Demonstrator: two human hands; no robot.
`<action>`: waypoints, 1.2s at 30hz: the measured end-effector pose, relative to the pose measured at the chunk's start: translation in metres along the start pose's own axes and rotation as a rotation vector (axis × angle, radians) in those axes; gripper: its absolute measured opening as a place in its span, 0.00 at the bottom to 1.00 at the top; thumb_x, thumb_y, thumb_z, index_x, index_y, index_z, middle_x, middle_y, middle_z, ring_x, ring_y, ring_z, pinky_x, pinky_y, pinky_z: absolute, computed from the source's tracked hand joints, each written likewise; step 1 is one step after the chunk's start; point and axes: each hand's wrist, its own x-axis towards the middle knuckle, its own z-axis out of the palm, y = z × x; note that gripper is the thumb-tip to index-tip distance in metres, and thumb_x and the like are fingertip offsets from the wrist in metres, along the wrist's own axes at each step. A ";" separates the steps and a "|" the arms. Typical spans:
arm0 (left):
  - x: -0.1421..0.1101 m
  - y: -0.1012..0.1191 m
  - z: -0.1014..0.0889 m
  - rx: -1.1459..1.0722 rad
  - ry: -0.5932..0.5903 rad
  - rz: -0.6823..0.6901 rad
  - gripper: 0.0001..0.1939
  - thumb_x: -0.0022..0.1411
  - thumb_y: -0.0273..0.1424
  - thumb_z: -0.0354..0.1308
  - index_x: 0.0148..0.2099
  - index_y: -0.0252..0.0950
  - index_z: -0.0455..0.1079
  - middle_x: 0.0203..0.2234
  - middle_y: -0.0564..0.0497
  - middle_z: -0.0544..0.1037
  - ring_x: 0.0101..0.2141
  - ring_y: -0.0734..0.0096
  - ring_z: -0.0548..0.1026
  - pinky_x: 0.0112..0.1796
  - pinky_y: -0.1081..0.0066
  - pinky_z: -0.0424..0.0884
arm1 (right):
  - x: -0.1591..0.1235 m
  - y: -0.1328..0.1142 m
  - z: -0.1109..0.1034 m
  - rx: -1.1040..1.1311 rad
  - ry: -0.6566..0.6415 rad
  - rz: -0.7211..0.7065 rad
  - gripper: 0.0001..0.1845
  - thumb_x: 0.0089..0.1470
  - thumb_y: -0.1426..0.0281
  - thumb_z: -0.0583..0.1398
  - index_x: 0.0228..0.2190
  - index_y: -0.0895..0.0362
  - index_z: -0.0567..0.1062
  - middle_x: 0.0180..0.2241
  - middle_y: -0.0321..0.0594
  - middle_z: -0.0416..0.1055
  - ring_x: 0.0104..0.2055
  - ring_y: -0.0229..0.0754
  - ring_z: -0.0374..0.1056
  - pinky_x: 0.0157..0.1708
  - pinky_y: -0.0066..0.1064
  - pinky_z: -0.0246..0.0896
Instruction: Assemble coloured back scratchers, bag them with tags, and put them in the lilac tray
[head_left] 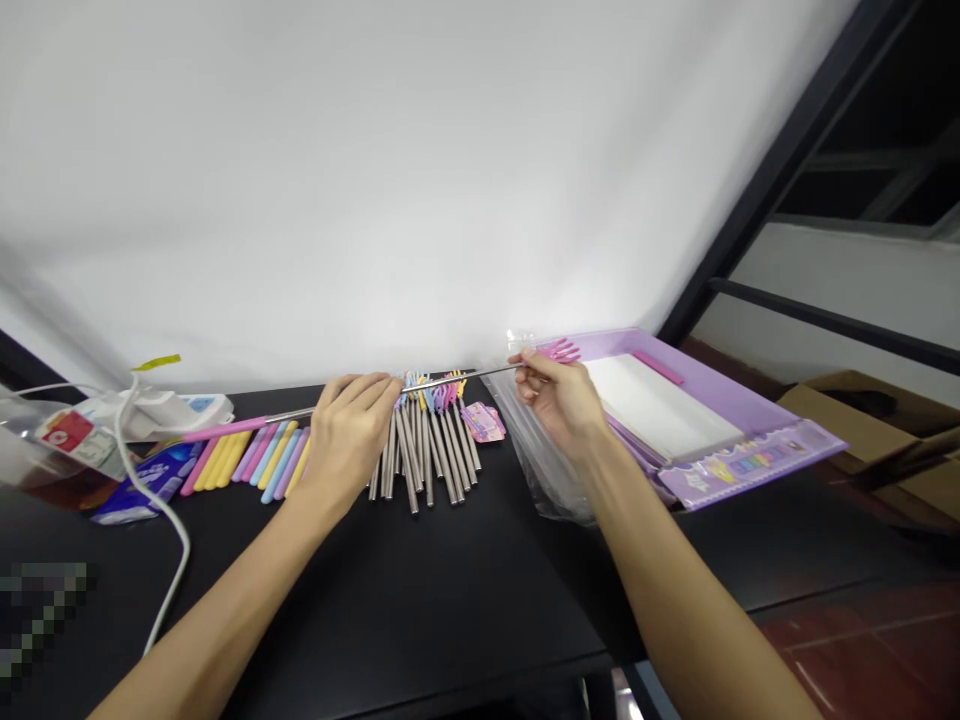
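Both my hands grip one extended telescopic back scratcher [480, 375], held nearly level above the table. My left hand [351, 425] is closed around its metal rod, with the pink handle [225, 428] sticking out to the left. My right hand [556, 395] pinches the thin end of the rod near the pink claw-shaped head [562, 350]. Below and between my hands lies a row of metal rods [427, 455] with small coloured claw heads at their far ends. Pink, yellow, purple and blue handles [274, 460] lie side by side left of my left hand.
A purple display box [705, 390] with a white inside stands at the right, beside a clear plastic bag [551, 480]. Small pink cards [484, 422] lie by the rods. At the left are a white cable [176, 525], a power strip [176, 412] and a blue packet [150, 485].
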 end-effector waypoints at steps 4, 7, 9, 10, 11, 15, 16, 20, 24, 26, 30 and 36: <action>-0.007 -0.012 -0.002 -0.002 -0.047 -0.033 0.11 0.70 0.28 0.56 0.51 0.40 0.75 0.41 0.48 0.84 0.43 0.59 0.81 0.47 0.57 0.69 | 0.001 -0.010 -0.004 0.017 0.103 -0.052 0.12 0.41 0.71 0.73 0.21 0.61 0.76 0.22 0.36 0.71 0.18 0.26 0.56 0.14 0.20 0.50; -0.014 -0.032 -0.008 0.042 -0.084 -0.088 0.09 0.71 0.33 0.55 0.47 0.39 0.76 0.36 0.47 0.84 0.36 0.60 0.80 0.41 0.59 0.70 | 0.005 -0.021 -0.013 0.069 0.210 -0.100 0.12 0.43 0.75 0.72 0.21 0.60 0.74 0.20 0.32 0.68 0.18 0.26 0.57 0.14 0.18 0.50; -0.018 -0.043 -0.012 0.050 -0.087 -0.112 0.10 0.72 0.33 0.53 0.44 0.38 0.76 0.35 0.45 0.83 0.35 0.60 0.80 0.39 0.61 0.71 | 0.006 -0.022 -0.015 0.031 0.225 -0.103 0.13 0.44 0.76 0.72 0.21 0.59 0.73 0.18 0.31 0.66 0.19 0.27 0.59 0.15 0.17 0.53; -0.018 -0.046 -0.014 0.043 -0.086 -0.117 0.11 0.72 0.33 0.53 0.42 0.37 0.76 0.35 0.45 0.83 0.35 0.60 0.79 0.39 0.61 0.71 | 0.005 -0.022 -0.014 -0.007 0.219 -0.090 0.13 0.46 0.76 0.72 0.21 0.59 0.72 0.18 0.32 0.66 0.19 0.28 0.61 0.15 0.17 0.55; -0.019 -0.049 -0.016 0.034 -0.086 -0.118 0.11 0.72 0.33 0.52 0.42 0.37 0.76 0.35 0.45 0.82 0.35 0.60 0.79 0.39 0.61 0.71 | 0.004 -0.020 -0.013 -0.047 0.208 -0.069 0.13 0.47 0.77 0.71 0.20 0.60 0.73 0.17 0.33 0.66 0.19 0.28 0.61 0.16 0.17 0.56; -0.021 -0.054 -0.020 0.007 -0.095 -0.094 0.11 0.72 0.33 0.53 0.42 0.37 0.76 0.35 0.45 0.82 0.35 0.62 0.79 0.40 0.62 0.71 | 0.003 -0.018 -0.013 -0.096 0.150 0.008 0.10 0.54 0.77 0.67 0.22 0.61 0.75 0.20 0.36 0.68 0.20 0.29 0.63 0.16 0.17 0.59; -0.021 -0.054 -0.020 0.007 -0.096 -0.086 0.11 0.72 0.34 0.53 0.43 0.38 0.76 0.35 0.46 0.82 0.35 0.62 0.79 0.40 0.63 0.71 | 0.004 -0.019 -0.015 -0.077 0.165 -0.002 0.11 0.55 0.77 0.66 0.22 0.61 0.75 0.20 0.36 0.68 0.20 0.29 0.63 0.16 0.17 0.58; -0.022 -0.061 -0.021 0.002 -0.117 -0.098 0.11 0.72 0.33 0.53 0.48 0.38 0.75 0.38 0.46 0.83 0.37 0.61 0.79 0.40 0.62 0.71 | 0.009 -0.028 -0.024 0.041 0.260 -0.098 0.14 0.56 0.77 0.65 0.20 0.58 0.73 0.20 0.35 0.66 0.18 0.29 0.60 0.13 0.18 0.55; -0.021 -0.058 -0.020 -0.080 -0.114 -0.079 0.12 0.73 0.32 0.52 0.48 0.35 0.75 0.38 0.44 0.82 0.38 0.62 0.78 0.40 0.63 0.72 | 0.006 -0.023 -0.018 -0.006 0.216 -0.033 0.15 0.56 0.78 0.64 0.19 0.58 0.74 0.20 0.36 0.66 0.19 0.28 0.60 0.15 0.18 0.55; -0.020 -0.050 -0.018 -0.128 -0.125 -0.001 0.12 0.73 0.32 0.51 0.51 0.34 0.74 0.36 0.44 0.82 0.37 0.63 0.77 0.40 0.64 0.73 | 0.002 -0.014 -0.010 -0.075 0.129 0.032 0.11 0.52 0.77 0.67 0.20 0.60 0.75 0.20 0.38 0.68 0.20 0.29 0.62 0.16 0.18 0.57; -0.017 -0.038 -0.018 -0.134 -0.086 0.059 0.10 0.73 0.28 0.51 0.51 0.33 0.71 0.37 0.44 0.81 0.37 0.65 0.76 0.41 0.64 0.72 | -0.007 0.005 0.002 -0.186 -0.084 0.038 0.16 0.38 0.69 0.76 0.21 0.61 0.76 0.20 0.40 0.72 0.20 0.32 0.64 0.17 0.22 0.60; -0.008 -0.011 -0.020 -0.102 -0.088 0.186 0.09 0.74 0.29 0.50 0.43 0.32 0.71 0.27 0.49 0.76 0.30 0.67 0.72 0.34 0.66 0.67 | -0.030 0.034 0.033 -0.372 -0.386 0.017 0.19 0.45 0.57 0.73 0.26 0.58 0.75 0.23 0.39 0.76 0.21 0.37 0.69 0.21 0.28 0.67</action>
